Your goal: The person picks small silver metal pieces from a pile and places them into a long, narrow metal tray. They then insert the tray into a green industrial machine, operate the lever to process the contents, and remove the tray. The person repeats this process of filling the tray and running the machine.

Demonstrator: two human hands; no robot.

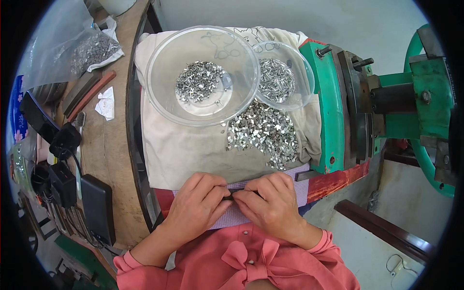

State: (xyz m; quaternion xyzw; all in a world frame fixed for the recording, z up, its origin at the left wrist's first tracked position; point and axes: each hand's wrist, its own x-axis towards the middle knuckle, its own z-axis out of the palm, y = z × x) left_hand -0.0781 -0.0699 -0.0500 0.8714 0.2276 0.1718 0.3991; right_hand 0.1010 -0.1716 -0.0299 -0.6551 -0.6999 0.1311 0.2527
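Close in front of me, my left hand (202, 200) and my right hand (271, 200) almost meet, fingers bent in a pinch. Between their fingertips is a small dark bar-like piece (234, 191), mostly covered by the fingers. Beyond the hands lies a loose heap of small flat silvery metal pieces (266, 130) on a beige cloth (181, 154). Behind it stands a large clear plastic bowl (157, 99) containing short metal pieces (198, 81). A smaller clear bowl (305, 79) beside it contains thin metal pins (276, 79).
To the right stands a green machine (331, 140) with a green handwheel (416, 166). A wooden table (104, 150) on the left carries a black box-shaped device (97, 208), a brush (81, 121), a reddish bar (92, 95) and a clear bag (60, 38). Purple checked cloth (302, 191) lies under the hands.
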